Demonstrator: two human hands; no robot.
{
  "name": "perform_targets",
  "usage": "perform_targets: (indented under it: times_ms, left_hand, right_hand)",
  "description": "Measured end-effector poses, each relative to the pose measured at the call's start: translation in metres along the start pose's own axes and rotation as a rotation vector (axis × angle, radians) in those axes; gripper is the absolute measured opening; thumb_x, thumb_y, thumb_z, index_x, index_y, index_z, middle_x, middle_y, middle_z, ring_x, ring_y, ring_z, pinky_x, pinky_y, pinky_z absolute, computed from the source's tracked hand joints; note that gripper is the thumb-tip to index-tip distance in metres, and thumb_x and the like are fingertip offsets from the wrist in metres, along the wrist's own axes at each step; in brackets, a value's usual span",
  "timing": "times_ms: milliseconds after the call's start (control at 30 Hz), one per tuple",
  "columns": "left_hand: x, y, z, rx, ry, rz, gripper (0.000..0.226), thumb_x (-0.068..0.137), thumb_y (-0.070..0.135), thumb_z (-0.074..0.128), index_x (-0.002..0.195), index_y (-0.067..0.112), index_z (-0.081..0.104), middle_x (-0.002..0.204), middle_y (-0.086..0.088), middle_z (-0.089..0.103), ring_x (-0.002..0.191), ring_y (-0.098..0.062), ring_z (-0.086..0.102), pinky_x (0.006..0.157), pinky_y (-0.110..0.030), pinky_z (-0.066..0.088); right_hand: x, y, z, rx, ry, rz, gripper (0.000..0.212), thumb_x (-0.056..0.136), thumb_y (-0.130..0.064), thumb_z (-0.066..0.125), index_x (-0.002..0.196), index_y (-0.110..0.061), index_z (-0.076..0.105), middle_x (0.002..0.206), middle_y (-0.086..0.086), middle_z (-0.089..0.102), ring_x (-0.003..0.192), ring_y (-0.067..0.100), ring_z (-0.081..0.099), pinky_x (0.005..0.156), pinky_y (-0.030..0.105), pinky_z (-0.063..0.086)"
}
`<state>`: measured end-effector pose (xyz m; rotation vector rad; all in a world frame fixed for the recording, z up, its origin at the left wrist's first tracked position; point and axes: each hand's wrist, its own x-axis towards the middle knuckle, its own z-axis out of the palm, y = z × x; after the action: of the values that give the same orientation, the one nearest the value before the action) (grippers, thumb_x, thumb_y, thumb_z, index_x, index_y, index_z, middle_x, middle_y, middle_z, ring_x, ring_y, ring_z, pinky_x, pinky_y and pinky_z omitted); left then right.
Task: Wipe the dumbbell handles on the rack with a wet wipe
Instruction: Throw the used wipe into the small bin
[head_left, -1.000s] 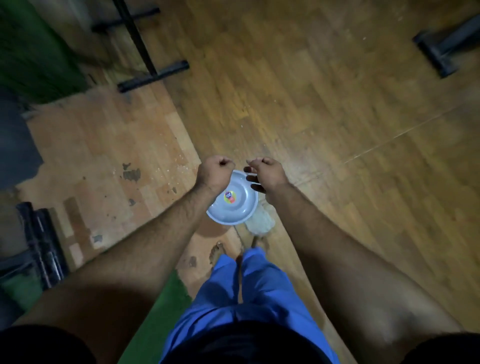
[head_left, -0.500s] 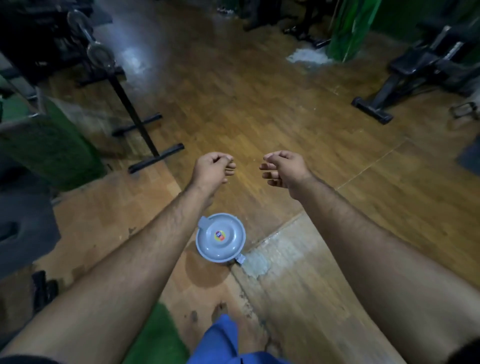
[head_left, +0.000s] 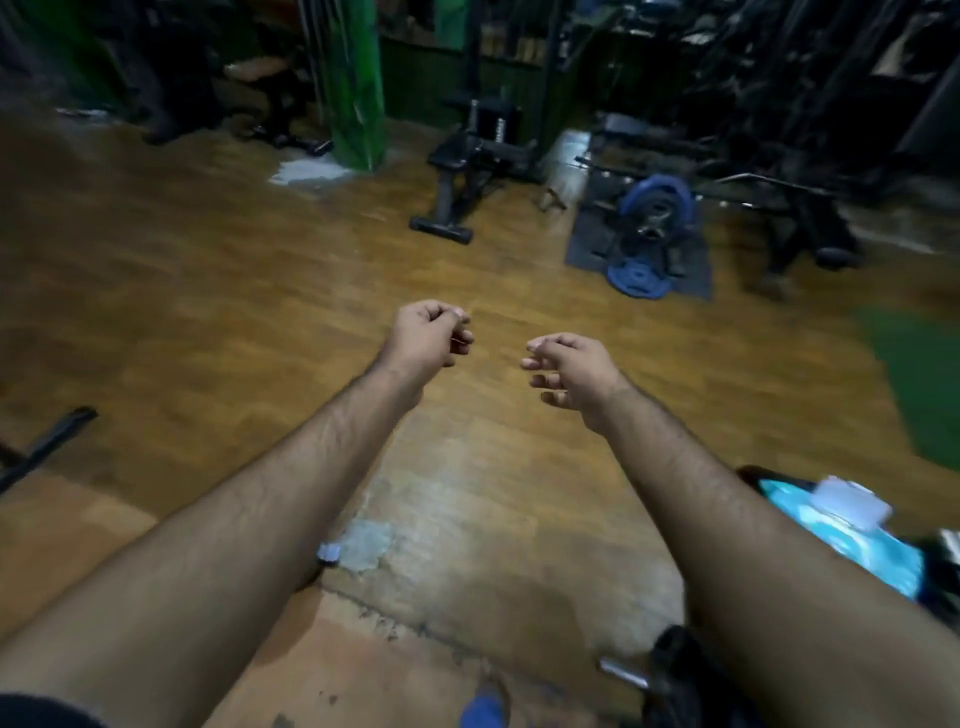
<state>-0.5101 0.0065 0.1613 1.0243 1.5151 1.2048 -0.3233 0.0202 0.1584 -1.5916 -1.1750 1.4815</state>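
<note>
Hands out, no wipe yet

We saw a blue wipes pack (head_left: 852, 540) at lower right, beside a dark dumbbell (head_left: 675, 670); no rack was clear. Our left hand (head_left: 428, 340) was curled tight, our right hand (head_left: 569, 369) loosely curled, both seemingly empty. In that dimness we risked fumbling the pack.

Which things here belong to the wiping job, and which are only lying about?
For the job:
- blue wet wipe pack, lower right
- left hand, fingers curled, holding nothing visible
- right hand, fingers loosely curled

Lying about:
- blue weight plates
- black bench
- green pillar
</note>
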Motion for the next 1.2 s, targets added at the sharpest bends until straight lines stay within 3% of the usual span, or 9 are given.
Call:
perform_targets:
  times_ms: [267,533,667,733,867,967,1067,1133,1200]
  left_hand:
    - [-0.096,-0.021,0.21,0.051,-0.301,-0.011,0.015,0.1,0.019,0.054,0.088,0.015,0.062,0.075,-0.005,0.064,0.062,-0.015,0.056,0.055,-0.025,0.042]
    - [-0.152,-0.058,0.428,0.176,-0.449,-0.001,0.01,0.098,0.014,0.056,0.091,0.015,0.062,0.074,-0.003,0.063,0.06,-0.009,0.055,0.049,-0.018,0.043]
    - [-0.145,-0.087,0.503,0.328,-0.451,0.0,0.002,0.092,0.017,0.065,0.092,0.018,0.063,0.078,0.001,0.06,0.074,-0.017,0.055,0.066,-0.027,0.044]
    - [-0.132,-0.1,0.526,0.457,-0.429,0.019,0.019,0.09,0.026,0.069,0.104,0.017,0.061,0.083,0.002,0.057,0.083,-0.019,0.055,0.073,-0.028,0.044]
    - [-0.103,-0.12,0.553,0.59,-0.4,-0.039,0.054,0.096,0.048,0.057,0.138,0.017,0.049,0.126,-0.011,0.059,0.115,-0.029,0.057,0.098,-0.039,0.049]
    - [-0.088,-0.13,0.568,0.484,-0.382,-0.031,0.041,0.1,0.043,0.053,0.127,0.015,0.061,0.123,-0.008,0.064,0.113,-0.025,0.059,0.097,-0.034,0.048]
    - [-0.082,-0.139,0.575,0.424,-0.348,-0.038,0.027,0.099,0.035,0.056,0.092,0.015,0.071,0.084,-0.004,0.065,0.082,-0.02,0.059,0.077,-0.033,0.052]
    - [-0.079,-0.147,0.569,0.446,-0.318,-0.05,0.027,0.093,0.031,0.061,0.073,0.014,0.068,0.068,-0.001,0.059,0.07,-0.019,0.056,0.068,-0.034,0.054]
    - [-0.082,-0.153,0.56,0.504,-0.317,-0.028,0.019,0.091,0.025,0.066,0.075,0.015,0.07,0.07,-0.001,0.063,0.07,-0.018,0.057,0.067,-0.028,0.047]
  right_hand:
    - [-0.086,0.086,-0.192,0.082,0.269,0.02,0.009,0.096,-0.025,0.059,0.09,-0.022,0.065,0.082,-0.002,0.071,0.061,0.011,0.061,0.056,0.024,0.046]
    - [-0.099,0.175,-0.391,0.188,0.439,0.047,0.009,0.096,-0.019,0.058,0.088,-0.021,0.062,0.079,-0.001,0.068,0.057,0.01,0.056,0.048,0.02,0.041]
    - [-0.075,0.214,-0.454,0.216,0.53,0.118,0.012,0.095,-0.018,0.058,0.084,-0.019,0.061,0.075,0.0,0.066,0.056,0.01,0.054,0.047,0.021,0.042]
    - [-0.056,0.228,-0.472,0.205,0.572,0.156,0.015,0.093,-0.025,0.061,0.08,-0.021,0.059,0.077,0.001,0.065,0.058,0.011,0.056,0.049,0.025,0.045]
    - [-0.021,0.252,-0.485,0.123,0.646,0.207,0.029,0.089,-0.048,0.064,0.072,-0.027,0.056,0.079,-0.003,0.063,0.072,0.022,0.067,0.063,0.043,0.062]
    - [-0.003,0.268,-0.481,0.02,0.631,0.184,0.032,0.083,-0.06,0.06,0.065,-0.033,0.06,0.082,-0.003,0.068,0.082,0.025,0.069,0.072,0.046,0.061]
    - [0.009,0.279,-0.471,0.029,0.649,0.142,0.025,0.084,-0.055,0.063,0.075,-0.033,0.068,0.08,-0.003,0.07,0.081,0.022,0.069,0.073,0.044,0.061]
    - [0.006,0.279,-0.463,-0.002,0.665,0.138,0.025,0.088,-0.048,0.065,0.081,-0.024,0.072,0.079,-0.003,0.07,0.079,0.019,0.067,0.073,0.034,0.058]
    - [0.0,0.283,-0.458,-0.073,0.67,0.127,0.022,0.088,-0.041,0.066,0.085,-0.021,0.073,0.079,-0.005,0.07,0.077,0.015,0.064,0.068,0.025,0.05]
